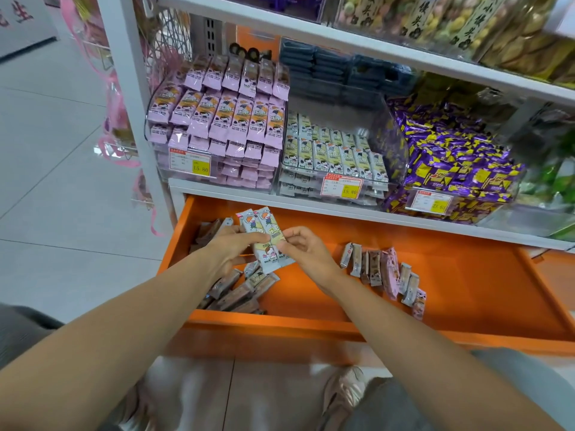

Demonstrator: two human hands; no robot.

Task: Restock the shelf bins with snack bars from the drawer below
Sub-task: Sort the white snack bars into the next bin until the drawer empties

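Holding: both hands grip one small bundle of pale snack bars (264,233) with cartoon print, held above the open drawer.
Left hand (231,248): fingers curled round the bundle's left side, with the thumb across its face.
Right hand (306,247): thumb and fingertips pinch the bundle's lower right edge, and the other fingers are loosely bent.
Bundle position: over the left half of the orange drawer (280,320), just below the shelf's front lip, with its upper ends tilted toward the shelf.
Drawer, left: a loose heap of brown-wrapped bars (236,293) lies under and in front of the left hand.
Drawer, right: a row of mixed bars (382,272), pink, brown and pale, lies on the drawer floor, apart from the heap.
Left bin: pink snack bars (224,119) are stacked high in leaning rows, and a price tag (189,164) sits on the clear front.
Middle bin (396,144): this clear bin holds matching pale bars (336,154) in rows only at its front, well below the level of the pink stack.
Right bin: purple-and-yellow packets (451,157) are piled to the top.
Above: dark flat packs (329,66) sit behind the bins, and jars of sweets (435,23) stand on the upper shelf.
Below: a pale shoe (342,390) rests on the tiled floor.
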